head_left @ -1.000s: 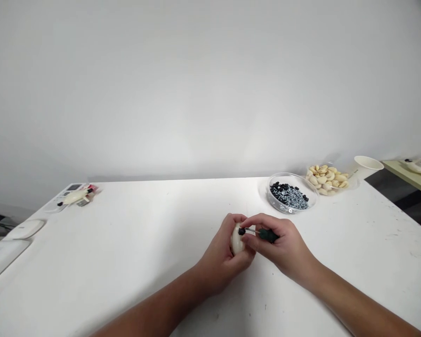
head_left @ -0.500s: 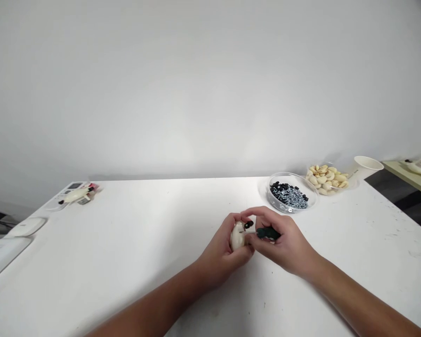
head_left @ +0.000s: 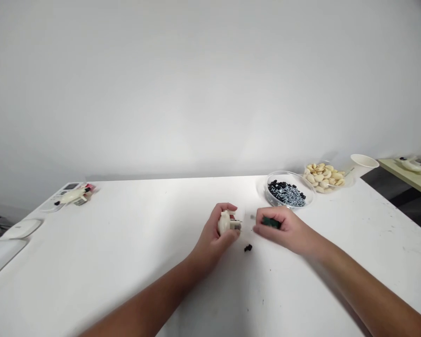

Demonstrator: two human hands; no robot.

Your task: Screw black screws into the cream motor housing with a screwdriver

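Head view. Facing a plain pale grey wall [head_left: 210, 93], over a white tabletop [head_left: 133, 243] with scattered dark specks toward the near edge and the right.

Hands apart, with a narrow gap. Clamped in the left hand [head_left: 210, 241], between fingers and thumb: a rounded, cream plastic body [head_left: 224, 223], with prongs and a greyish block facing right. Gripped in the right hand [head_left: 289, 229], blurred: a dark green-handled tool [head_left: 271, 222], pointing left, tip clear of the cream body.

Lying loose on the tabletop, just below the gap: a small black piece [head_left: 248, 248].

Beyond the right hand: a clear round plastic dish [head_left: 312, 202] of black bits and silvery screws. Farther right: a heap of cream oval pieces [head_left: 324, 177] in clear plastic, then a white flared cup [head_left: 364, 164].

At far left: a cream item with black ends [head_left: 71, 196], resting by a white panel [head_left: 59, 193].
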